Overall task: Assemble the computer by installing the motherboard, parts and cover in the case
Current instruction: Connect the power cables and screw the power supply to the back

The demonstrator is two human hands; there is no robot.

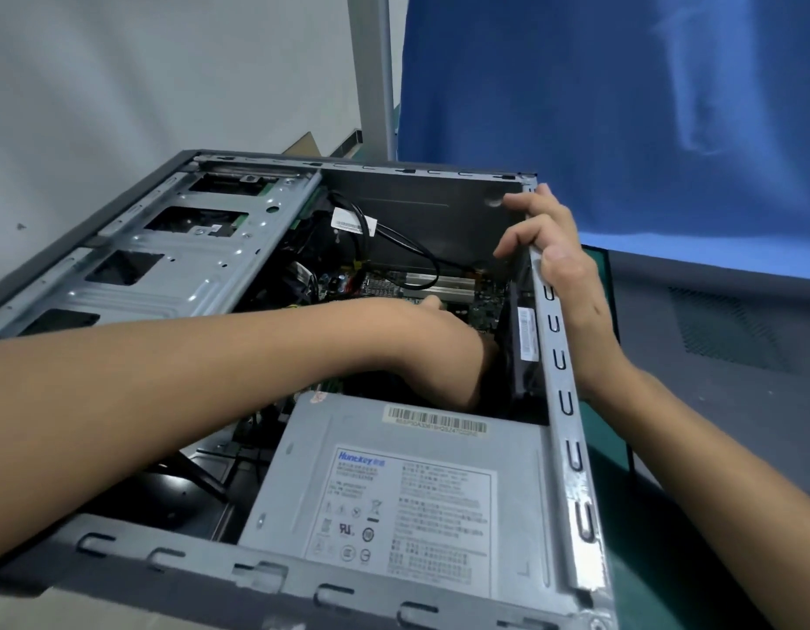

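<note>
Large white rating label (401, 516) on grey metal power supply box (298, 466): blue brand word "Huntkey" at top left. Remaining small print, tables and certification marks too blurred to read.
Long pale barcode sticker (435, 420) on same box, near far edge: bars clear, number row beneath illegible.
White tag (348, 222) on black cable (407, 242): print unreadable.
White sticker (527, 334) on black component (523, 379): print unreadable.

The case (560, 356) is grey; power supply (303, 470) grey, its label (407, 511) white with blue and black print; cable (421, 252) black; motherboard (485, 306) green; cloth (621, 106) blue; mat (644, 538) green.
</note>
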